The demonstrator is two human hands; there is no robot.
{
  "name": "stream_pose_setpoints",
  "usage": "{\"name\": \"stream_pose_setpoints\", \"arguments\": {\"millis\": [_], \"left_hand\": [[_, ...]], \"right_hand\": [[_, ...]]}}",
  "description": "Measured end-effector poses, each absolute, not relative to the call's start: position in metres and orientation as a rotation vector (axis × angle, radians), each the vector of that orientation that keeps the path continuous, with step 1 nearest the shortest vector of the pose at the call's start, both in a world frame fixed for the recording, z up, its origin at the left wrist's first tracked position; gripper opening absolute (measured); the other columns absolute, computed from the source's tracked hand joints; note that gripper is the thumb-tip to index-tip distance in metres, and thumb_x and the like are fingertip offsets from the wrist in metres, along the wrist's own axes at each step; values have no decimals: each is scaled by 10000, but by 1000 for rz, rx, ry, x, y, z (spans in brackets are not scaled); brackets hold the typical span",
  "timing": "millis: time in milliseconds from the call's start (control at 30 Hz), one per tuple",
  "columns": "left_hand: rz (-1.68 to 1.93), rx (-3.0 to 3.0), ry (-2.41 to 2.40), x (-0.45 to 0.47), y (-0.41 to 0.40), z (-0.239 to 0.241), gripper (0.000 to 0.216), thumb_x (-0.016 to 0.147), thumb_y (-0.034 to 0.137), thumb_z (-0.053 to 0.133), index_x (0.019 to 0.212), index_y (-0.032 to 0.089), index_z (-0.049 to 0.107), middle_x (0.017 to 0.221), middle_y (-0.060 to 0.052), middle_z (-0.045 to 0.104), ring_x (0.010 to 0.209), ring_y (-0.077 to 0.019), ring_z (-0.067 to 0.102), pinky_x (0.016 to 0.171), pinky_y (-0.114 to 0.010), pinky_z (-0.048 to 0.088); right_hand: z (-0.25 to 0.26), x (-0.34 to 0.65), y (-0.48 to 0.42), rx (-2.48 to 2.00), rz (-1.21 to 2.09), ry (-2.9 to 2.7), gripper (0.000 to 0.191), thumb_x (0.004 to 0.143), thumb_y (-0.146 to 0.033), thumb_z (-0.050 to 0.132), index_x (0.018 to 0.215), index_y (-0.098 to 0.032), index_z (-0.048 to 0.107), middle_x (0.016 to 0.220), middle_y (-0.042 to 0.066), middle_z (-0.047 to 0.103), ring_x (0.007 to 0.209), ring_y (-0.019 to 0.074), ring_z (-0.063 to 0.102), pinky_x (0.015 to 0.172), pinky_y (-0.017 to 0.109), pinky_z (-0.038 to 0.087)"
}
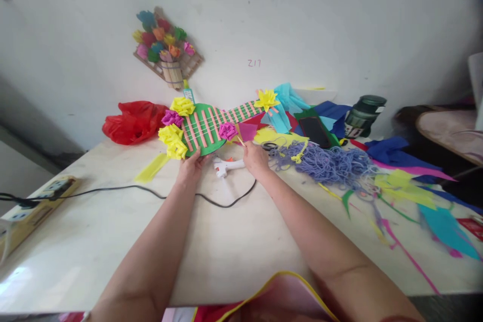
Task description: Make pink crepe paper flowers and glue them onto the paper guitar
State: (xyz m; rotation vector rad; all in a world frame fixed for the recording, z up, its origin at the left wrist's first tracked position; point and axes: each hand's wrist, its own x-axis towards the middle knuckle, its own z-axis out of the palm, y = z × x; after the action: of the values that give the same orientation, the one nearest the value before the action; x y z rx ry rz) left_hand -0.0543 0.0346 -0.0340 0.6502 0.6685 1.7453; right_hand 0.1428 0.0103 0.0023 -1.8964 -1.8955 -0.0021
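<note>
A green craft guitar (204, 121) with pink strips, white strings and yellow and magenta crepe-paper flowers is tilted up at the back of the table. My left hand (192, 165) grips its lower edge, thumb in front; the other fingers are partly hidden. Close to the magenta flower (228, 131) on the guitar's body, my right hand (256, 157) is closed in a pinch on a thin tan stick (240, 141). Between my hands a white glue gun (223, 167) lies on the table, its far end partly behind my right hand.
A power strip (41, 196) stands at left, its black cord (132, 187) crossing the table. Tangled purple yarn (332, 163), a phone (314, 131), a dark green jar (364, 116) and paper scraps (449, 229) spread rightward. Red plastic (134, 123) lies back left.
</note>
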Motion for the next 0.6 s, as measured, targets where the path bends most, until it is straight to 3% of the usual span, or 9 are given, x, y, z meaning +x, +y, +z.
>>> {"name": "stream_pose_setpoints", "arguments": {"millis": [333,600], "left_hand": [[1803,741,651,-60,41,-43,421,654,72,706,1037,215,602,945,-45,685,728,-162,662,655,-309,583],[1773,818,686,-56,36,-38,452,582,149,780,1002,201,621,1003,-59,665,773,-181,655,624,-288,583]], "right_hand": [[4,168,22,-1905,112,-1874,246,797,-264,461,871,-216,690,897,77,700,849,200,619,663,264,401],[3,187,34,-1556,269,-1681,237,803,-319,481,747,-182,666,625,-2,613,622,124,524,578,214,344]]}}
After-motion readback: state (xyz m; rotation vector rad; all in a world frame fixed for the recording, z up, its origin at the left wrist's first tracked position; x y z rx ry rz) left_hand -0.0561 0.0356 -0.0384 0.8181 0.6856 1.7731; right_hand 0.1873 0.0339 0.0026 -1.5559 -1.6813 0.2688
